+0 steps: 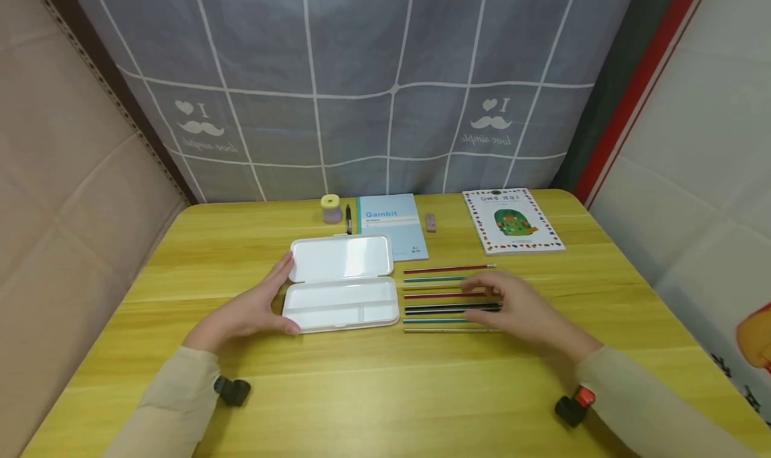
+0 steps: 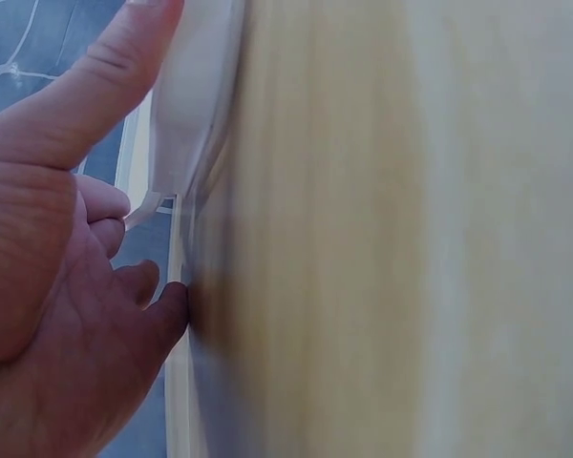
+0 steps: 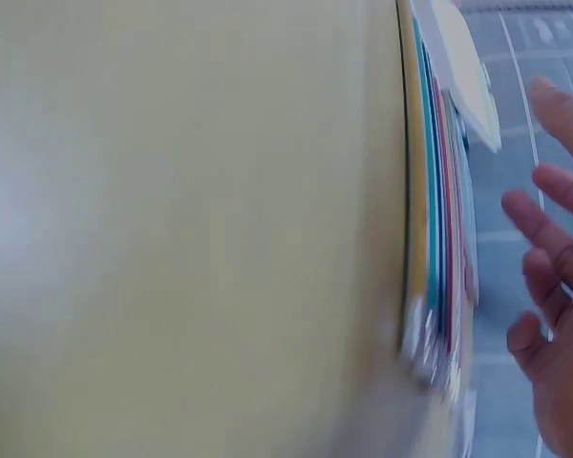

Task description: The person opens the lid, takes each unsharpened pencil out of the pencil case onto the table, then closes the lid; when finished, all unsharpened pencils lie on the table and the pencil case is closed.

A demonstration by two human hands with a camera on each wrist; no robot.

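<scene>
A white pencil case (image 1: 322, 301) lies on the table with its lid (image 1: 340, 257) turned back, its compartments bare. My left hand (image 1: 258, 309) rests along its left side, thumb at the near corner and fingers by the lid; in the left wrist view the thumb (image 2: 81, 100) lies straight against the case (image 2: 186, 95). Right of the case, several pencils (image 1: 434, 296) in red, green, black and pale colours lie in rows. Over their right ends hovers my right hand (image 1: 521, 305), fingers spread and holding nothing; the right wrist view shows it apart from the pencils (image 3: 432, 191).
Behind the case are a yellow-lided sharpener-like pot (image 1: 330, 209), a black pen (image 1: 349, 219), a light blue notebook (image 1: 391, 223) and a small pinkish eraser (image 1: 430, 223). A white picture book (image 1: 512, 222) lies at the back right. A grey curtain hangs behind the table.
</scene>
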